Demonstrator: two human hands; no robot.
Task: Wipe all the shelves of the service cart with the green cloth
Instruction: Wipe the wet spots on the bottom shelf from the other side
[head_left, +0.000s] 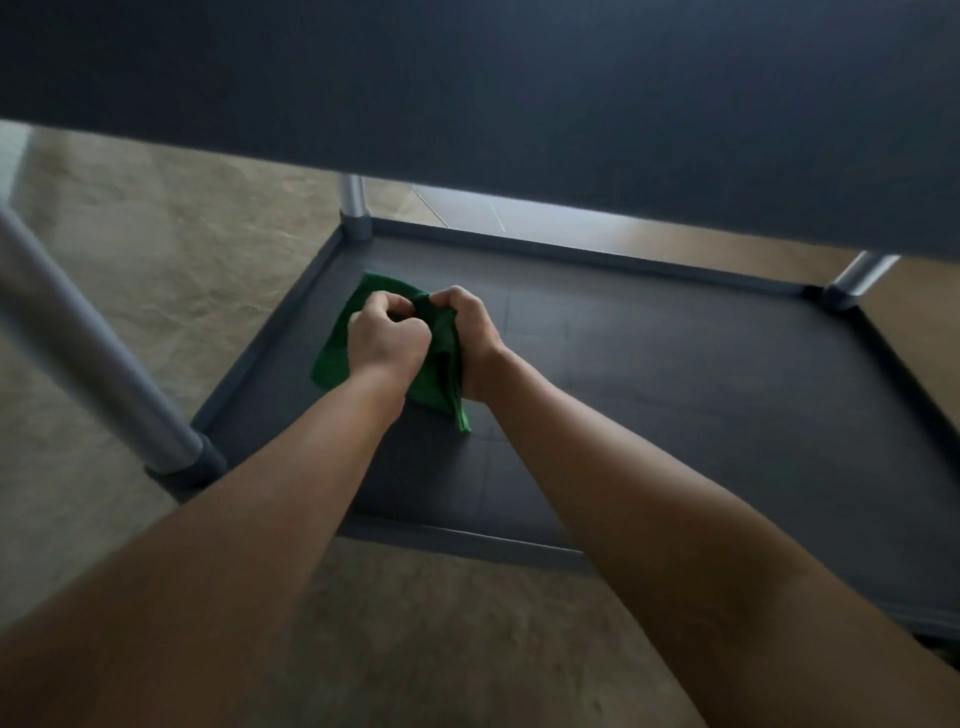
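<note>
The green cloth (332, 358), bunched where the left hand (387, 338) and right hand (467, 332) grip it, looks like soft, matt fabric with a slight nap. Under the grip, the lower shelf (675, 374) is smooth, matt, dark grey plastic with faint moulded lines. Above the grip, the upper shelf (519, 93) shows the same dark matt finish. The near post (93, 353) left of the grip, the far post (353, 195) beyond it and the right post (862, 270) are all 3 silvery metal with a soft sheen, each set in a dark plastic socket (356, 228). The floor (156, 249) left of the grip is beige, mottled and matt.
</note>
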